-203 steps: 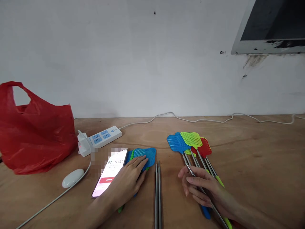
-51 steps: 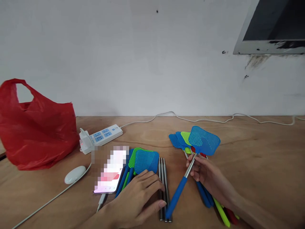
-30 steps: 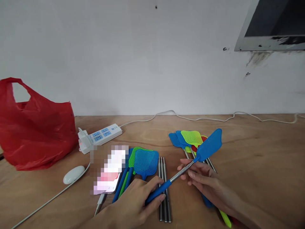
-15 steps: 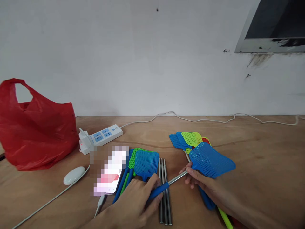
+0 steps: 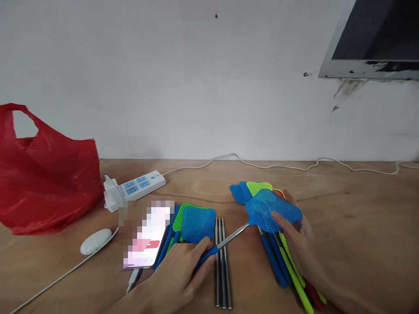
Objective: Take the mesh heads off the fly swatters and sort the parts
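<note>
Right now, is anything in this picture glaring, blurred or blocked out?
In the head view, the bright rectangular phone screen glares, partly covered by square pixel blocks; same view, the bare right hand looks slightly blurred; same view, the blue plastic mesh swatter shows its holes.

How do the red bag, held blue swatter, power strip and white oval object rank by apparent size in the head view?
1. Red bag, cut off at left
2. Held blue swatter, partly covered, perhaps nearer the camera
3. Power strip
4. White oval object
</note>
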`<state>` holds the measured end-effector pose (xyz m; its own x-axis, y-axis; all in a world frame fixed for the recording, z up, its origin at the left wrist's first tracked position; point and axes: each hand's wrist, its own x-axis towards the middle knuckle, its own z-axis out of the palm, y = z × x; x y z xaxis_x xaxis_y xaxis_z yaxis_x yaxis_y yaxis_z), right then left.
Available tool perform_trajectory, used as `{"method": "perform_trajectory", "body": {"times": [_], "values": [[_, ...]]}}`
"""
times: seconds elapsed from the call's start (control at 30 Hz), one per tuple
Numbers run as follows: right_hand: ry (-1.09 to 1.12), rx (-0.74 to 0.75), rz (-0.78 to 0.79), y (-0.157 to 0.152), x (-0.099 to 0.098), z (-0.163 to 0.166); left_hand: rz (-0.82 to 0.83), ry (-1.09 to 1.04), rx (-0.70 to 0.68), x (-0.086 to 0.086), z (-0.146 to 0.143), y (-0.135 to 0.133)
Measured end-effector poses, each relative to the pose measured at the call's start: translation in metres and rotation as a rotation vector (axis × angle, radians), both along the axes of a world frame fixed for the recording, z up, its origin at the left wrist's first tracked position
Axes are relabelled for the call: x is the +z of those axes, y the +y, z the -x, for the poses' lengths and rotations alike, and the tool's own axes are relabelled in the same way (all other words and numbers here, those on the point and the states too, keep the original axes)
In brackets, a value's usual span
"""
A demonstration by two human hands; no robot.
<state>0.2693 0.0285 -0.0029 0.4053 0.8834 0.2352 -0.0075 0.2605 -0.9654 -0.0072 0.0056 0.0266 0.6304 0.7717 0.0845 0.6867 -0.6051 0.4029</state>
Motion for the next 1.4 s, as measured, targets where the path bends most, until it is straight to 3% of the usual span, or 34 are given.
{"method": "perform_trajectory", "body": {"times": [0.07, 0.17, 0.3, 0.4, 0.6, 0.7, 0.9, 1.1, 1.4], "values": [[-0.161, -0.074, -0.119, 0.002, 0.012, -0.003, 0.027, 0.01, 0.024, 0.002, 0.001, 0.002], [-0.52, -0.068, -0.337, -0.004, 0.037, -0.008, 0.06, 0.014, 0.032, 0.005, 0.0, 0.003], [-1.11, 0.186, -0.378, -0.014, 0.061, -0.012, 0.097, 0.009, 0.007, 0.006, -0.002, 0.001], [-1.414, 0.301, -0.412, -0.011, 0.062, -0.012, 0.115, 0.007, 0.008, 0.003, -0.002, -0.001], [-1.776, 0.344, -0.587, 0.001, 0.05, -0.005, 0.103, -0.005, -0.046, 0.004, -0.003, -0.003], [-1.893, 0.422, -0.629, 0.001, 0.05, -0.002, 0.1, 0.021, -0.061, 0.009, -0.006, -0.006], [-1.99, 0.431, -0.676, -0.009, 0.051, 0.001, 0.137, 0.115, -0.089, 0.02, -0.011, -0.01], [-1.983, 0.489, -0.673, -0.017, 0.049, 0.01, 0.022, 0.301, -0.174, 0.032, -0.02, -0.01], [-1.874, 0.613, -0.612, -0.016, 0.053, 0.013, -0.184, 0.35, -0.233, 0.022, -0.02, -0.008]]}}
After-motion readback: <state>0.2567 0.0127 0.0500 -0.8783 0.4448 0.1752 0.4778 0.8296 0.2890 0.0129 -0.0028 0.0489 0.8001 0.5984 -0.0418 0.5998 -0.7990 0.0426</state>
